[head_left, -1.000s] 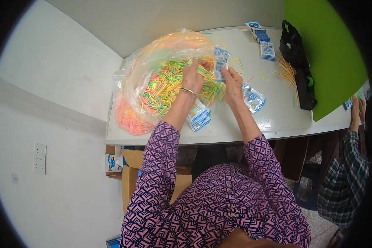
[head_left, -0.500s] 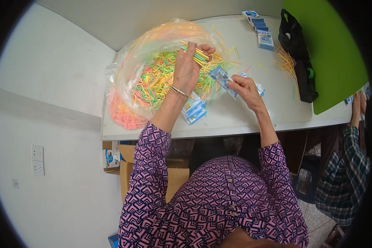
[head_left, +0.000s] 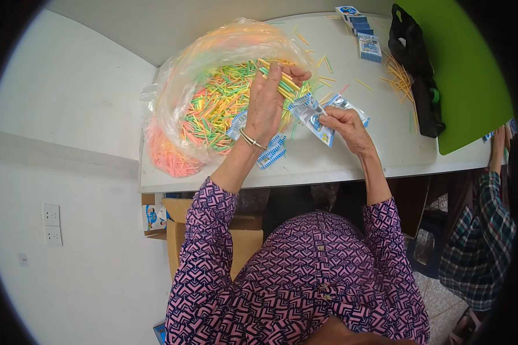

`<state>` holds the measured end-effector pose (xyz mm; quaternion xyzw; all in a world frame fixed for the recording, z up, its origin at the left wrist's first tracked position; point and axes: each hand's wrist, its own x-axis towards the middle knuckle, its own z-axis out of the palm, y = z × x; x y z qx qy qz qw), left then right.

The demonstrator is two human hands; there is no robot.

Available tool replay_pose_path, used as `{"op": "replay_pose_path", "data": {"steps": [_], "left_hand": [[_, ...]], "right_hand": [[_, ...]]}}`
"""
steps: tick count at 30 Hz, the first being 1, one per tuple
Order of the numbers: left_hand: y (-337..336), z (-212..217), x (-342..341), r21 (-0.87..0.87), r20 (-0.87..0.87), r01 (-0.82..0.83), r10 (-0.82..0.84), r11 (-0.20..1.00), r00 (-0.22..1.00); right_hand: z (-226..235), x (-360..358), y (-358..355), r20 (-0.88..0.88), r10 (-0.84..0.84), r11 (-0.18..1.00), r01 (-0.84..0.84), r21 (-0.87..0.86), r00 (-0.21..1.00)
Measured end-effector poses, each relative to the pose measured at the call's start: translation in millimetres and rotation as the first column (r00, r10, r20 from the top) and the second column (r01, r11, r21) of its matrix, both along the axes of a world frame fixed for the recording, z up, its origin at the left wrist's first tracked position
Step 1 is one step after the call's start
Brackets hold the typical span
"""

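Observation:
My left hand [head_left: 266,106] is closed around a small bundle of thin pastel sticks [head_left: 283,84], yellow, green and orange, above an open clear plastic bag [head_left: 170,123]. The bag is full of loose sticks [head_left: 216,103] in pink, yellow and green. To the right, my right hand [head_left: 350,129] pinches a small blue-and-white packet [head_left: 312,119] between thumb and fingers. The packet's upper end points toward the bundle, close to it. Behind my right hand, another packet [head_left: 347,105] lies on the table. More packets [head_left: 272,152] lie by my left wrist, partly hidden by it.
Stacked packets [head_left: 369,47] stand at the back of the white table [head_left: 397,161]. Scattered orange sticks [head_left: 398,80] lie beside a black holder [head_left: 423,86] along a green partition [head_left: 472,75]. Beyond it, another person's plaid sleeve [head_left: 492,201] shows. A cardboard box [head_left: 247,250] sits below the table edge.
My left hand has shifted slightly right with the stick bundle. The packet in my right hand has turned, showing more of its face. A packet left of my left wrist has come into sight.

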<state>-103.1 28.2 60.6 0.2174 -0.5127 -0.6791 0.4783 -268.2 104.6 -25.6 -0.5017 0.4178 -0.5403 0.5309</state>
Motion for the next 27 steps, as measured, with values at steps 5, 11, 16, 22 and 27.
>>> {"op": "replay_pose_path", "data": {"steps": [5,11,16,22,27], "left_hand": [[13.4,-10.3,-0.5,-0.037,0.102,0.01,-0.006,0.999,0.995],[23.6,-20.4,3.4,-0.123,0.302,0.067,-0.027,0.99,0.953],[16.5,-30.7,12.4,-0.347,0.476,0.151,0.035,0.926,0.879],[26.4,-21.0,16.1,-0.466,0.76,0.25,0.239,0.849,0.604],[0.1,-26.0,42.5,-0.459,0.547,0.042,0.245,0.888,0.8]], "right_hand": [[1.8,0.9,2.2,0.031,-0.008,1.0,0.008,0.001,0.999],[0.1,1.7,5.2,0.038,-0.017,1.0,0.017,-0.004,0.999],[-6.9,2.9,6.5,0.05,-0.016,1.0,0.016,-0.001,0.999],[-4.5,5.4,2.3,0.03,0.001,0.998,0.001,-0.065,1.0],[-3.8,-9.9,2.6,-0.162,-0.158,0.985,0.144,-0.09,0.974]]}}
